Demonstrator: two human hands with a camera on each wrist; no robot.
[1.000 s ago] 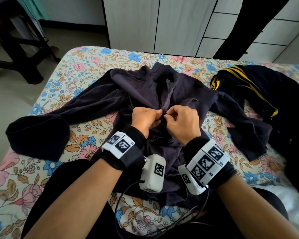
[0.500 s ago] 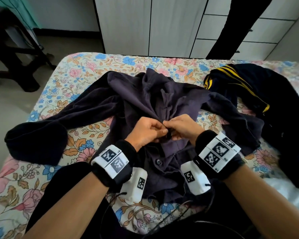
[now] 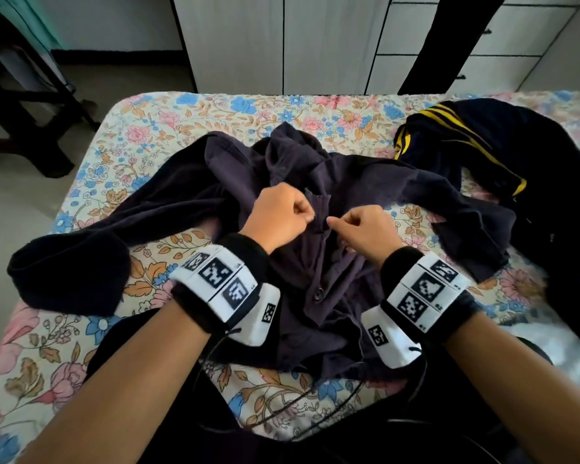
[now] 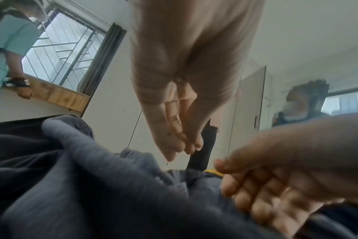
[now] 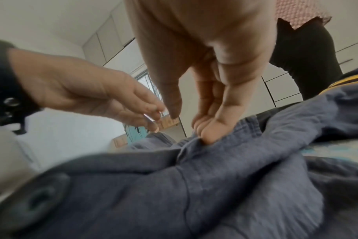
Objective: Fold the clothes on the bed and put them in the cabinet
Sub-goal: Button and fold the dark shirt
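A dark purple button shirt (image 3: pixel 315 182) lies front up and crumpled on the floral bed (image 3: pixel 181 128), sleeves spread to both sides. Both hands hover over its placket, a small gap between them. My left hand (image 3: pixel 310 214) has thumb and fingers drawn together tip to tip; the left wrist view shows the left hand (image 4: pixel 180 150) above the cloth with nothing between them. My right hand (image 3: pixel 335 226) rests its fingertips (image 5: pixel 205 137) on a fold of the shirt (image 5: pixel 215 177), thumb apart. One closed button (image 3: pixel 318 294) sits lower on the placket.
A dark garment with yellow stripes (image 3: pixel 482 155) lies at the bed's right. White cabinet doors (image 3: pixel 282 41) stand behind the bed; a person's black-clad legs (image 3: pixel 439 38) stand before them. Dark furniture (image 3: pixel 24 105) is on the floor at left.
The hands, pressed together on the placket half a second ago, have let go, parted and moved a little farther up the shirt.
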